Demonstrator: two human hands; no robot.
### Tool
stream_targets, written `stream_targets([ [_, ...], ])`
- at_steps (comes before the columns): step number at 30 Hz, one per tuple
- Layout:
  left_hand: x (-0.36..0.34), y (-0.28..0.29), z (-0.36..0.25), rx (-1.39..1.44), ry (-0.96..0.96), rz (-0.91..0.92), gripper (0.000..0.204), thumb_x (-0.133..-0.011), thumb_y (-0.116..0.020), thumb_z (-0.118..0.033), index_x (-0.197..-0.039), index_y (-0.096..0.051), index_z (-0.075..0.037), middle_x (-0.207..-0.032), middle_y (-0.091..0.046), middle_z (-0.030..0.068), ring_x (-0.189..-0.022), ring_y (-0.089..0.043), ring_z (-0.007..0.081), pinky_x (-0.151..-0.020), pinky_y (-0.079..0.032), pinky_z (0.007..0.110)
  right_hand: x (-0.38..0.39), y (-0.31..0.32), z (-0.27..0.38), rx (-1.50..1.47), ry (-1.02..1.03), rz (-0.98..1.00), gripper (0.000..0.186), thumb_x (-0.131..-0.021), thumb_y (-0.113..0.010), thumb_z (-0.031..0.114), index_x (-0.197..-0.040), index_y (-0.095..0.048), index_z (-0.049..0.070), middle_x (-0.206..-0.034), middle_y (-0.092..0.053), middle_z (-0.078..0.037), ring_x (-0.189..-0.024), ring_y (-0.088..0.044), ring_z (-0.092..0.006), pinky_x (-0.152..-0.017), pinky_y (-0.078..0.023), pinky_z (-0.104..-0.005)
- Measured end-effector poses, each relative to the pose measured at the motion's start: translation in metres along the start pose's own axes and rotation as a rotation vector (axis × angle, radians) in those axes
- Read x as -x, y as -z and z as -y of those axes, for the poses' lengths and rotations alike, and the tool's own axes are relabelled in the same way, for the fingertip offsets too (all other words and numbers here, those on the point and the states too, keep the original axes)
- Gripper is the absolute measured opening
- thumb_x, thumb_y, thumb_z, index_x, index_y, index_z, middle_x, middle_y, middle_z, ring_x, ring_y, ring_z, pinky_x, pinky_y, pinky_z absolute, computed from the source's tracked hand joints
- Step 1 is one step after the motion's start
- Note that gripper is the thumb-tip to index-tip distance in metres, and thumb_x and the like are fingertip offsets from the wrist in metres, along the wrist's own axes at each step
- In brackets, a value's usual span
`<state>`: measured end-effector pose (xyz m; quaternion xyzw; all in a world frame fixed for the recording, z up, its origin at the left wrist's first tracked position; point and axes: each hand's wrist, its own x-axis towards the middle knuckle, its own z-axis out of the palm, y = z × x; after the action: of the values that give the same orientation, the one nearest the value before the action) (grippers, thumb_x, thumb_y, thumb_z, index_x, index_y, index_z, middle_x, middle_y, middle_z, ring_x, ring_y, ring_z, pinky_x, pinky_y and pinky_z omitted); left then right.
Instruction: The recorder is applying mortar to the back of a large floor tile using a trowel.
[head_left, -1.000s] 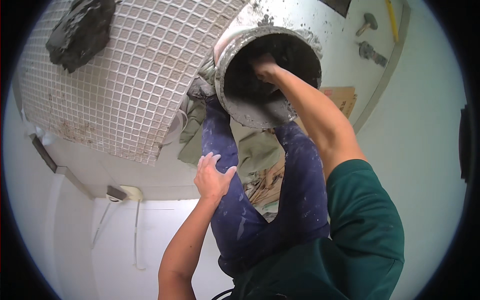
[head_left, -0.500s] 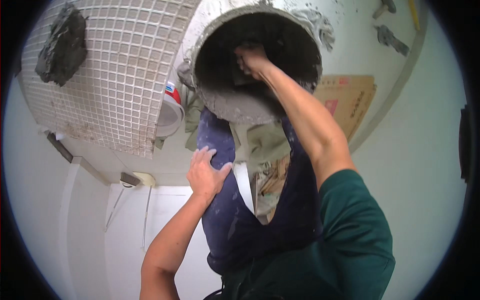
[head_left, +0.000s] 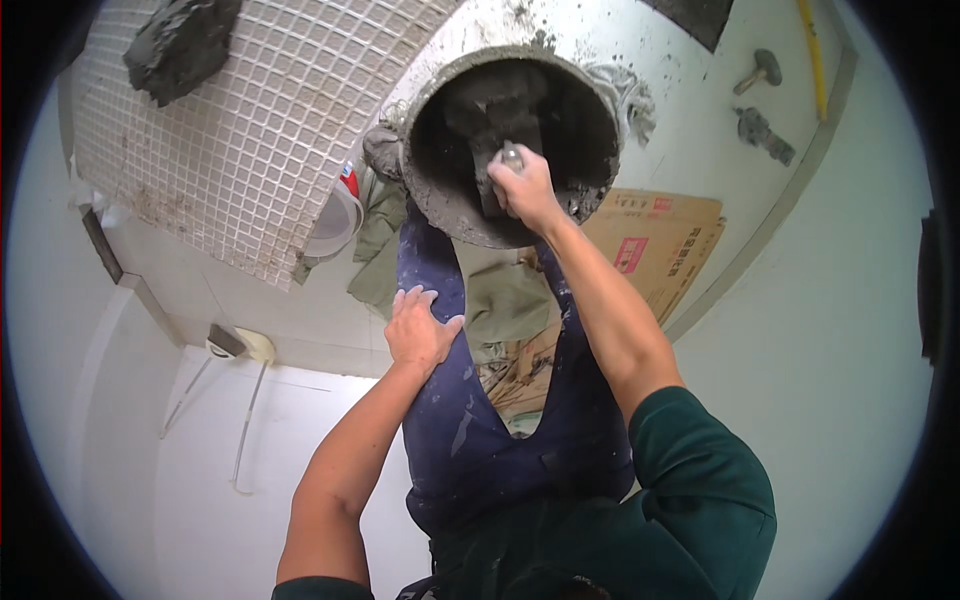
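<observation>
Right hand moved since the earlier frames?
Yes: judged against the bucket, the right hand has shifted toward the bucket's near side.

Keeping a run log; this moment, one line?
right hand: grips trowel in bucket | left hand: on left leg | bucket: holds grey mortar

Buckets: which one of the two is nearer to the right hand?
The large, grey-caked bucket: the right hand grips a tool at its mouth. The smaller, pale bucket is farther left, partly hidden by the grid-patterned panel.
</observation>
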<state>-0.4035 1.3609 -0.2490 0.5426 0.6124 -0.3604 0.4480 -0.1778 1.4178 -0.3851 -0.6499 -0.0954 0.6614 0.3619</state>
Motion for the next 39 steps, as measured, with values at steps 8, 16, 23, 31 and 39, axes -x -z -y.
stream_targets([
  [8,0.003,0.039,0.025,0.157,-0.007,-0.047,0.058,-0.076,-0.079,-0.038,-0.124,-0.066,-0.010,-0.135,-0.058,0.0091,-0.137,-0.044,0.0326,-0.107,-0.044,0.046,0.099,-0.035,0.123,0.330,0.095,0.113,0.013,-0.089,-0.065,0.014,-0.086,-0.058,0.003,-0.063,-0.055,0.001,-0.055,-0.050,-0.0073,-0.051,-0.040,-0.0261],
  [16,-0.010,0.061,0.066,0.274,-0.024,-0.183,0.055,-0.071,-0.079,-0.041,-0.116,-0.069,-0.011,-0.123,-0.064,0.0052,-0.124,-0.054,0.0264,-0.100,-0.049,0.043,0.025,-0.237,0.221,0.870,0.824,0.010,0.014,-0.091,-0.059,0.011,-0.094,-0.057,-0.001,-0.067,-0.059,-0.014,-0.059,-0.061,-0.0317,-0.058,-0.048,-0.0386],
  [23,-0.017,0.083,0.054,0.482,-0.096,-0.183,0.053,-0.072,-0.080,-0.036,-0.116,-0.067,-0.009,-0.121,-0.064,0.0063,-0.122,-0.055,0.0267,-0.101,-0.049,0.041,-0.144,-0.323,0.255,1.446,1.119,-0.230,0.032,-0.087,-0.067,0.027,-0.105,-0.066,0.001,-0.106,-0.065,-0.029,-0.097,-0.064,-0.0446,-0.084,-0.050,-0.0524],
  [31,-0.014,0.086,0.066,0.527,-0.048,-0.135,0.050,-0.073,-0.081,-0.036,-0.114,-0.067,-0.009,-0.125,-0.063,0.0074,-0.128,-0.052,0.0316,-0.102,-0.048,0.043,-0.082,-0.335,0.244,1.501,1.087,-0.122,0.021,-0.090,-0.060,0.020,-0.096,-0.070,0.003,-0.099,-0.068,-0.027,-0.098,-0.067,-0.0409,-0.082,-0.053,-0.0487],
  [39,-0.007,0.068,0.068,0.412,-0.028,-0.114,0.055,-0.073,-0.082,-0.038,-0.117,-0.067,-0.009,-0.127,-0.062,0.0078,-0.129,-0.052,0.0317,-0.104,-0.046,0.043,0.040,-0.310,0.267,1.282,0.668,0.080,0.022,-0.089,-0.066,0.020,-0.096,-0.063,-0.001,-0.084,-0.067,-0.022,-0.081,-0.066,-0.0427,-0.072,-0.052,-0.0478],
])
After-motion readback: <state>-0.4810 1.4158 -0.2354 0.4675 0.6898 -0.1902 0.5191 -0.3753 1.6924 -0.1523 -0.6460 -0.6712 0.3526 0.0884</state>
